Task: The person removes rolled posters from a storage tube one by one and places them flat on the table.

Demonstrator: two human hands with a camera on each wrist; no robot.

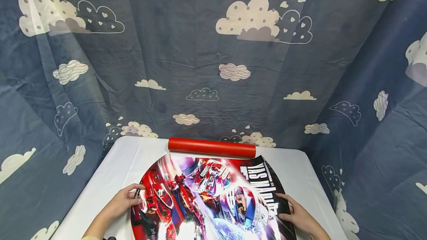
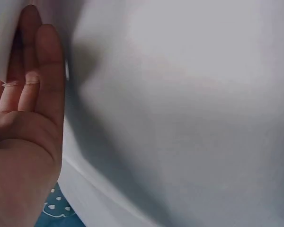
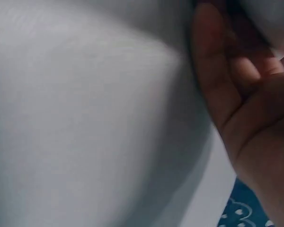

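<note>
A glossy poster, printed with red racing cars and a helmeted figure, is spread above the white table, its side edges bowed. My left hand pinches its left edge, thumb over the print and fingers at the border. At the opposite edge, over the black strip with white lettering, my right hand holds it likewise. In the left wrist view, the palm of the left hand shows beside a pale sheet that hides part of the fingers. The right wrist view shows the right hand similarly, partly in shadow. The poster's near edge is out of frame.
A red roll or tube lies along the table's back edge, just beyond the poster. White cloth covers the table. Dark blue cloud-patterned curtains hang behind and on both sides. A small dark object shows by the left forearm.
</note>
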